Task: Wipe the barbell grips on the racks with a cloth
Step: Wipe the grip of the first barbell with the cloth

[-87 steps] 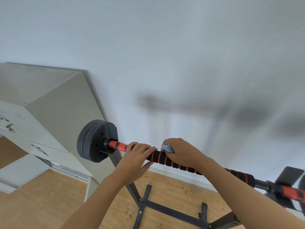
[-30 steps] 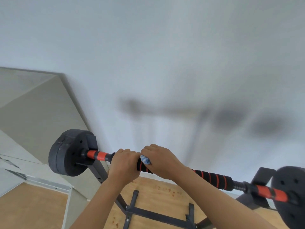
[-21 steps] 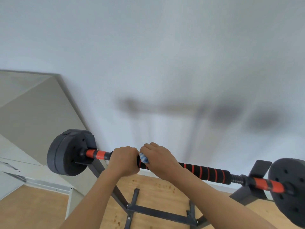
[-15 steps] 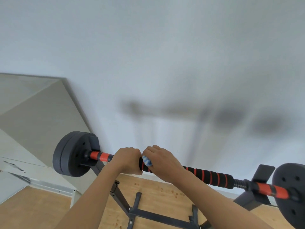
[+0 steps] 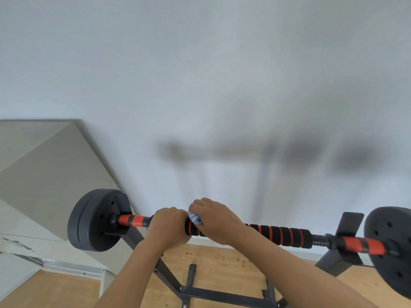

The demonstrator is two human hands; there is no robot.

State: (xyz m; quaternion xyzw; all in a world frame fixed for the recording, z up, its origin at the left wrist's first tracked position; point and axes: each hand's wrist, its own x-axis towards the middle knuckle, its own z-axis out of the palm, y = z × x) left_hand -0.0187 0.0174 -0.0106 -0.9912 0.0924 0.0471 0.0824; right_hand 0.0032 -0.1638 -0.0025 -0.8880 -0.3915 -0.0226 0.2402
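A big white wall (image 5: 200, 74) fills most of the view, smooth and plain, with soft gray shadows on it. At the left edge stands a gray cabinet (image 5: 44, 174) with flat sides. Below is a light wooden floor (image 5: 211, 265) with small dark spots.

A black metal rack (image 5: 213, 295) stands on the floor. It has straight square bars and holds up a long barbell (image 5: 278, 235). The barbell lies across the rack, from the left side of the view to the right side. A round black weight plate (image 5: 91, 221) with small holes sits on its left end. Another plate (image 5: 391, 247) sits on its right end, partly cut off by the edge of the view. Next to each plate the bar is orange with black bands. The middle part is a soft-looking black grip (image 5: 282, 235) with thin orange rings, and just past its right end is a short screw part.

The left hand (image 5: 169, 226) is curled all the way around the bar at the left end of the grip. The right hand (image 5: 215, 221) is just beside it, almost touching. It is closed over the grip and presses a small blue and white cloth (image 5: 195, 218) onto it. Only a little bunched bit of the cloth peeks out between the two hands. Both bare arms reach up from the bottom of the view.
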